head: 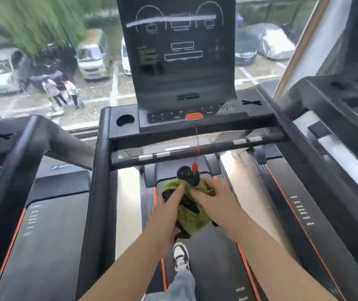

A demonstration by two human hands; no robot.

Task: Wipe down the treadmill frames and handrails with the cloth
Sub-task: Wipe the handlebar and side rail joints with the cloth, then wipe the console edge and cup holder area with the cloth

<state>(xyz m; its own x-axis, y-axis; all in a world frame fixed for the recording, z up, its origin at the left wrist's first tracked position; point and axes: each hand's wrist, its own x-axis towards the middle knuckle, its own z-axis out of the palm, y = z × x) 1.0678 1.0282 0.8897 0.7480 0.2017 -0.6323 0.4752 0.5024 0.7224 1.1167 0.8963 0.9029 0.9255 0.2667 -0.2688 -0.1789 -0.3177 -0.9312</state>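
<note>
- Beyond the window (32, 68) lies a wet car park with vans, cars and a few people standing on the tarmac; much of it is blurred.
- Three machines stand side by side: the middle treadmill (103, 131), a neighbouring treadmill on the left (43, 224) and another on the right (325, 181), all black with orange trim along the decks.
- The middle machine's dark console (180, 51) rises in front of the glass, its screen unlit.
- Its left handrail (95, 203) and right handrail (299, 137) run back toward the camera on either side of the belt (213, 257).
- A crossbar (206, 147) with silver grip patches spans between the two rails, below the console.
- The cloth (192, 216), green with dark patches, is bunched in the air above the front of the belt, below the crossbar and touching no rail.
- The left hand (165, 216) grips the cloth's left side, fingers laid over the top and thumb tucked beneath.
- The right hand (219, 203) grasps the cloth's right side, fingertips curled into the folds.
- One shoe (180, 255) stands on the belt under the cloth.
- A cup holder (125, 120) sits left of the button panel.
- A red stop button (194, 116) marks the panel's centre, and a red cord (197, 140) hangs from it past the crossbar.
</note>
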